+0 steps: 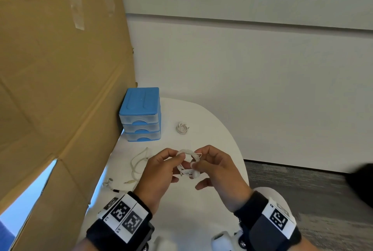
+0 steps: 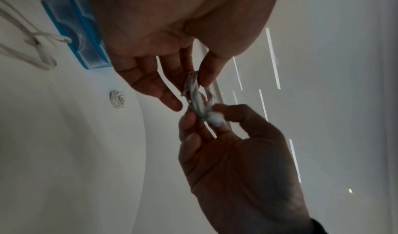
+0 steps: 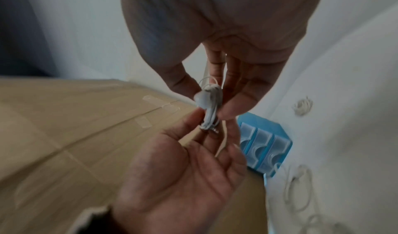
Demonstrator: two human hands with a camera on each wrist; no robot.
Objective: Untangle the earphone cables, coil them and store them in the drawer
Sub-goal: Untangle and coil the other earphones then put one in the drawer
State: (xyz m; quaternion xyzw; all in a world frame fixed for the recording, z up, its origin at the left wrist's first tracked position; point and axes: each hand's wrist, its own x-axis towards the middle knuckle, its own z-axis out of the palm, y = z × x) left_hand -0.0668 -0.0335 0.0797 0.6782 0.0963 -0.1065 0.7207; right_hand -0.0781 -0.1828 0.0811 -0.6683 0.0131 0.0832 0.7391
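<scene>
From the head view, the left hand (image 1: 159, 167) and right hand (image 1: 217, 167) meet above the smooth, round-edged white table (image 1: 212, 125), both pinching a coiled white earphone cable (image 1: 187, 162) between thumb and fingertips, a glossy earbud (image 1: 195, 174) hanging at its lower edge. A second, smaller coil (image 1: 182, 128) lies on the table well apart, right of the blue drawer unit (image 1: 140, 114), whose three translucent plastic drawers are closed. An uncoiled cable (image 1: 139, 162) sprawls in loose loops left of the hands, beside a tall creased cardboard sheet (image 1: 60, 69) with strips of tape.

In the left wrist view, the thumb and fingers (image 2: 204, 74) press the thin strands together at the top of the coil, while the other hand pinches the earbud (image 2: 215, 116) end; the remaining fingers are spread loose.

The right wrist view is blurred, so the grip is likely thumb and forefinger closed on the bud (image 3: 203, 98), with the cable bundle (image 3: 210, 116) running down to the left fingertips.
</scene>
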